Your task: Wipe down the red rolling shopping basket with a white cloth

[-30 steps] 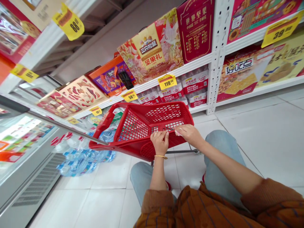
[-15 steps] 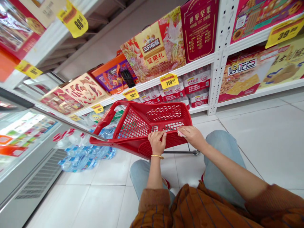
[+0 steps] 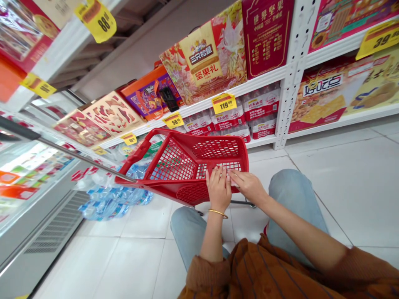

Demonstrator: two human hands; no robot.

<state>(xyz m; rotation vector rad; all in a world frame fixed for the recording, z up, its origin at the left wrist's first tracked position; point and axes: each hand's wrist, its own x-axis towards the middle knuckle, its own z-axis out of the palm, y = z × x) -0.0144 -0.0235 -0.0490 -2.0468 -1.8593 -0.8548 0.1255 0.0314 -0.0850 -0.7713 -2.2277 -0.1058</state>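
A red rolling shopping basket with perforated walls stands tilted in front of my knees, and no goods show inside it. My left hand, with a gold bangle at the wrist, lies over the basket's near rim with its fingers stretched out. Beside it, my right hand has its fingers pressed together at the same rim. A small pale pinkish piece, like a tissue, shows under the right fingers, mostly hidden. The fingertips of both hands nearly meet. The basket's long pull handle slants up to the left.
White shelves hold gift boxes and yellow price tags. Red-wrapped bottle packs sit on the lowest level. Blue-wrapped water bottles lie on the floor at left, next to a refrigerated case. White floor tiles surround me.
My left hand has moved right along the rim, and its fingers have straightened. My right hand has shifted slightly left towards it. The basket has moved a little left in view.
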